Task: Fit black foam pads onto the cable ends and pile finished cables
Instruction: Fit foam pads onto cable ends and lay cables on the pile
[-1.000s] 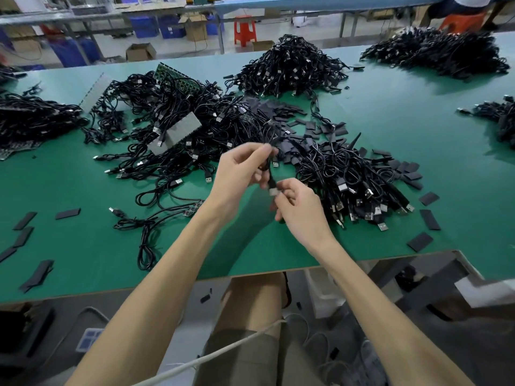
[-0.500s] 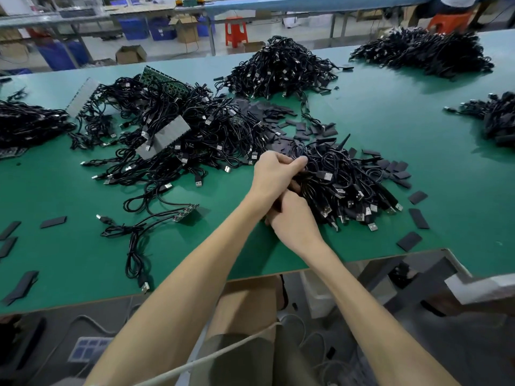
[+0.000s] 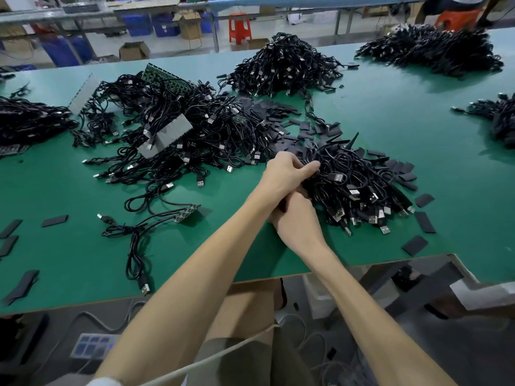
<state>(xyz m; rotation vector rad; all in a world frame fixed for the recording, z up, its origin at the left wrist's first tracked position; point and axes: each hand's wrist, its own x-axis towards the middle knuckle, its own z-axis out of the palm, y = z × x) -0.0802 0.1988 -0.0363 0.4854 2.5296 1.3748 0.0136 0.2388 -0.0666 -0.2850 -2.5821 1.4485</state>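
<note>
A heap of black USB cables (image 3: 359, 190) lies right of centre on the green table (image 3: 55, 254), plugs pointing toward me. My left hand (image 3: 287, 174) is at the heap's left edge, fingers curled round a black cable, thumb lying on the wires. Just below, under my left wrist, is my right hand (image 3: 296, 221), back up, against the heap's near-left side; its fingers are hidden. Flat black foam pads (image 3: 425, 222) are scattered around the heap and behind it (image 3: 303, 126). A large loose tangle of cables (image 3: 195, 140) spreads to the left of my hands.
More cable heaps sit at the back (image 3: 284, 65), far right (image 3: 434, 48), right edge (image 3: 501, 118) and left edge (image 3: 28, 121). A single cable (image 3: 136, 246) and several pads (image 3: 54, 220) lie front left. Grey ribbed plates (image 3: 167, 135) rest in the tangle. The table edge runs just before my forearms.
One second ago both hands held a cable end in the air above the table. They have since moved forward and down to the heap's left edge, where they stay.
</note>
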